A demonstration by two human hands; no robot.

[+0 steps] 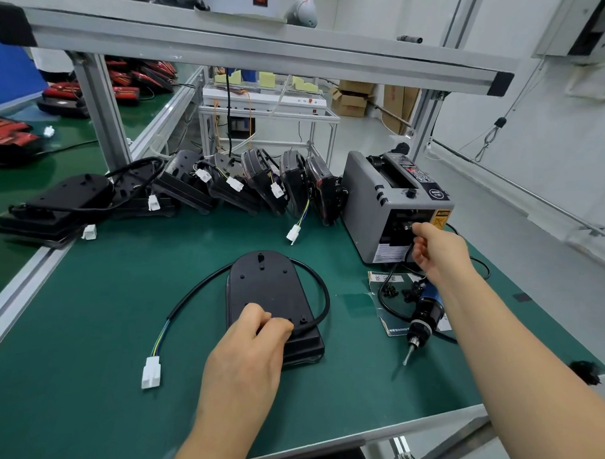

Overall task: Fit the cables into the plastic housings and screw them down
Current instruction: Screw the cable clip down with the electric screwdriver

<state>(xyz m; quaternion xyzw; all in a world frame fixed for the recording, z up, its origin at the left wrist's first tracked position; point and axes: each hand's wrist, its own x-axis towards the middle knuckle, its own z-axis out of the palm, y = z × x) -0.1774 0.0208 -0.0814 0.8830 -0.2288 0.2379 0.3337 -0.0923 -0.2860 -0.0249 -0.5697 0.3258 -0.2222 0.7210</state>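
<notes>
Our left hand [250,341] is pinching the cable [322,283] at the near end of the housing [265,285], mid-worktop [91,305]. Our right hand [435,248] is pinching a dark strip [409,252] at the tape dispenser [365,199] by the right edge.

A green tabletop [91,322] edged in aluminium fills the lower view. Above it, from ten o'clock across to two o'clock, runs a grey aluminium shelf [254,56] with black end caps, carried on ribbed uprights [101,109]. At nine o'clock lies a second green bench [34,156], with a blue panel [4,75] behind it at ten. Through the frame at twelve o'clock a white metal-framed cart [266,110] stands on a pale, glossy floor [356,138], with cardboard boxes [351,100] just beside it at one o'clock. A white wall [548,145] closes the three o'clock side, a thin rail [519,187] slanting along it. The light is even and cool.
</notes>
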